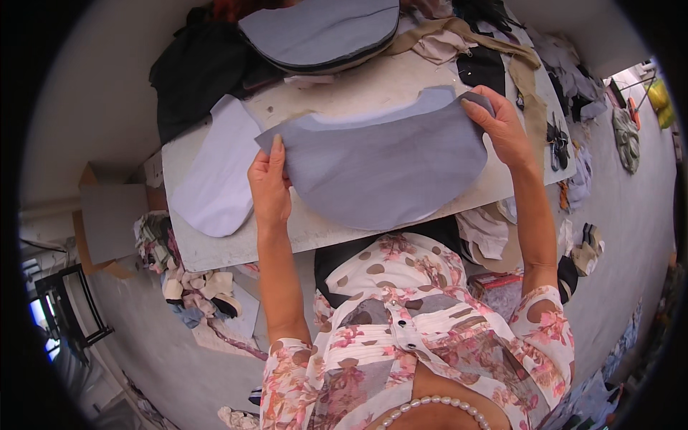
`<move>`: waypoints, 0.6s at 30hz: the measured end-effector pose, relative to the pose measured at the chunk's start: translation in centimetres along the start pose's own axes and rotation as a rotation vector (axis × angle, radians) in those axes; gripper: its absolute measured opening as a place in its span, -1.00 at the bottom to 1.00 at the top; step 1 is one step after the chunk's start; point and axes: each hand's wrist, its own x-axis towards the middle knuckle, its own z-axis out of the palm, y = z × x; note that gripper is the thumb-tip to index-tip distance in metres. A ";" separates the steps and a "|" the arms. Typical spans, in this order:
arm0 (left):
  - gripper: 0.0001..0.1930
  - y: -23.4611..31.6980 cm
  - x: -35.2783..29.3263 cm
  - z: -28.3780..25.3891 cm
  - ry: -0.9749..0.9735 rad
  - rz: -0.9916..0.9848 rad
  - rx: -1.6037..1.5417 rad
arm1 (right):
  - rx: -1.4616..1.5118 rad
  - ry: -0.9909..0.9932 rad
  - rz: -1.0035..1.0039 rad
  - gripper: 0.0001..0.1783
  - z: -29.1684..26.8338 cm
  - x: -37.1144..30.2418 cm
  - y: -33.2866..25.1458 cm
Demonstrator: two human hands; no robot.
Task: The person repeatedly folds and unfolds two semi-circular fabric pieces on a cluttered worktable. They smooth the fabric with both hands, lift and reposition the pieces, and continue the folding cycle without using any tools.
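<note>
A grey cut fabric piece (380,168) with a rounded lower edge is held up flat over the white worktable (215,254). My left hand (269,183) grips its left corner with the thumb on top. Its right upper corner is pinched by my right hand (502,125). A second pale layer shows along the piece's top edge. Both forearms come up from the lower edge, out of floral sleeves.
A white rounded fabric piece (218,172) lies on the table's left. A stack of grey cut pieces (322,32) sits at the far edge beside dark cloth (197,68). Scissors (557,143) lie at the right. Fabric scraps (190,287) and a cardboard box (107,222) cover the floor.
</note>
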 end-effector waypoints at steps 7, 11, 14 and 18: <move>-0.60 -2.4 1.9 0.8 0.119 0.138 0.612 | -0.234 0.088 0.011 -0.79 -0.2 2.5 4.8; -0.67 -2.5 1.8 1.3 0.170 0.185 0.733 | -0.377 0.195 -0.070 -0.78 0.1 2.5 6.3; -0.69 -2.7 2.0 1.3 0.217 0.219 0.780 | -0.437 0.261 -0.094 -0.77 0.7 2.6 6.5; -0.71 -2.8 2.0 1.5 0.228 0.258 0.817 | -0.519 0.322 -0.123 -0.76 1.2 2.8 6.9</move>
